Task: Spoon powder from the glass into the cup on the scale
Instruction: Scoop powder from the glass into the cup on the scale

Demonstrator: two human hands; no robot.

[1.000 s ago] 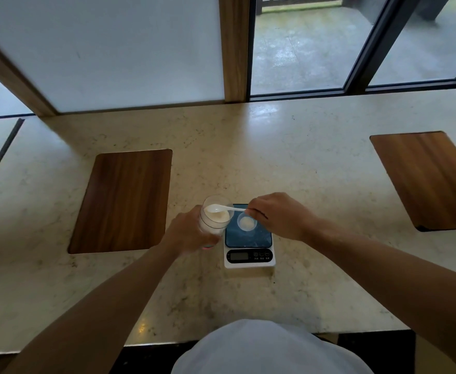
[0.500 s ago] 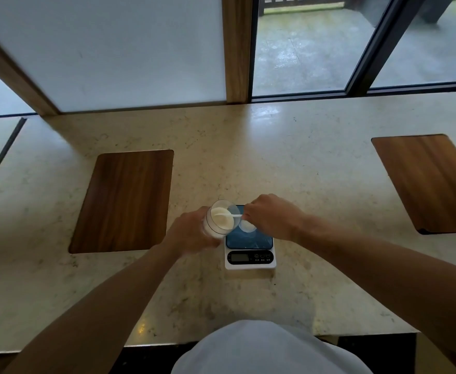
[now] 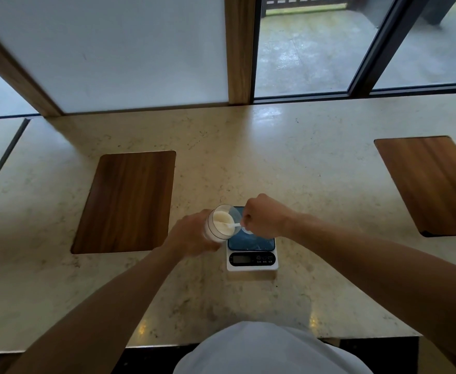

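A clear glass (image 3: 222,222) with pale powder is tilted toward the right, gripped by my left hand (image 3: 191,234) just left of the scale (image 3: 251,252). My right hand (image 3: 266,215) holds a small white spoon (image 3: 232,225) whose bowl dips into the powder inside the glass. The scale is white with a dark blue top and a small display at its near edge. Only a sliver of the small white cup (image 3: 247,231) shows on the scale, under my right hand.
Two wooden mats lie on the beige stone counter, one at the left (image 3: 127,202) and one at the far right (image 3: 434,184). A white panel and windows run behind the counter. The counter's near edge is close to my body.
The glass has tipped further toward the scale. My right hand has moved left over the cup, and the spoon went from above the rim down into the powder.
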